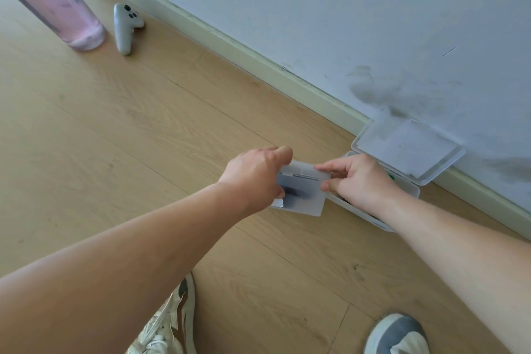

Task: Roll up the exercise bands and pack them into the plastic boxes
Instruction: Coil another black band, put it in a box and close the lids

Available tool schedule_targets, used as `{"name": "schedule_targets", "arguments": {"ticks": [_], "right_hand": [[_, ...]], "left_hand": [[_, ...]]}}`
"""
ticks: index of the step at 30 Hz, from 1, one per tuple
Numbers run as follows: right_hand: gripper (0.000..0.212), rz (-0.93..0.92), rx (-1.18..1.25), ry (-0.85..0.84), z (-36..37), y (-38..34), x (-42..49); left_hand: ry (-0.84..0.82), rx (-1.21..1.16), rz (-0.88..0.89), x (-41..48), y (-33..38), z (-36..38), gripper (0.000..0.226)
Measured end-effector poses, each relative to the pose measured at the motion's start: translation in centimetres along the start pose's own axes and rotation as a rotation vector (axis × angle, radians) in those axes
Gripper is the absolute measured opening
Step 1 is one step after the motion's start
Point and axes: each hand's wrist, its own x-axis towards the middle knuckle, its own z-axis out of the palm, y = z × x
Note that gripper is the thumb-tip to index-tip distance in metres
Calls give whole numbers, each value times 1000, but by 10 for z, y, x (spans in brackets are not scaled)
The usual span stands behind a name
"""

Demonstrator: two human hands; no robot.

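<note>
Being pinched at both ends, a small frosted box [304,201] is held low over the floor: the left hand [253,178] is curled round its left end, and the right hand [359,178] has thumb and fingers closed on its right edge. A dark band [296,191] is seen blurred through its wall. Just behind, a second box [415,191], its lid [408,149] raised against the wall [344,23], is partly hidden by the right wrist. Two boxes, one bottle [54,6], one white controller [125,27] and two shoes [169,322] are counted on pale wood planks [129,123].
</note>
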Motion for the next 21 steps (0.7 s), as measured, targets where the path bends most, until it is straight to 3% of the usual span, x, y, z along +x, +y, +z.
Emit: {"name": "schedule_targets", "arguments": {"ticks": [5,12,16,21], "right_hand": [[39,41,39,-36,-4,-2,0],[41,98,52,18,6,-9,7],[38,108,-14,-52,0,-14,7],[37,91,157,-15,4,-14,7]], "left_hand": [[-33,40,22,3,8,-1,53],[-53,-45,-41,4,12,-2,46],[-83,-54,-39,0,12,4,52],[-89,-106,-90,2,8,-1,53]]}}
